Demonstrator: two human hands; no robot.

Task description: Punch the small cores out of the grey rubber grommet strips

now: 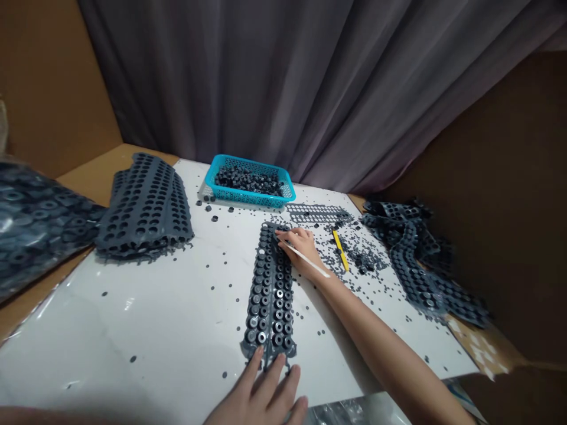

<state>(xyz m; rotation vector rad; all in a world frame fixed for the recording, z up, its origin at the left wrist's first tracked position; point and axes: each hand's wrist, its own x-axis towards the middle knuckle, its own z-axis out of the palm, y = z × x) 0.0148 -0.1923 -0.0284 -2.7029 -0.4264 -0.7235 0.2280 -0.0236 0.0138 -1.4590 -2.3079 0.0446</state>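
Observation:
A dark grey rubber sheet [271, 283] with rows of round, ring-shaped parts lies lengthwise in front of me. At its near end, my left hand [266, 392] has its fingers spread, the tips at the sheet's edge. My right hand [303, 251] is closed around a thin tool with a white handle [313, 268], over the sheet's far right part. The tool's working tip is hidden by the fingers. To the right of that hand lies a yellow cutter-like tool [341, 251] among small dark scraps.
A blue basket [250, 199] holds many small dark parts. Perforated sheets [144, 206] are stacked at left beside a plastic bag of rings [39, 218]. One flat punched sheet [319, 212] lies behind my right hand. More strips [411, 260] pile up along the right edge.

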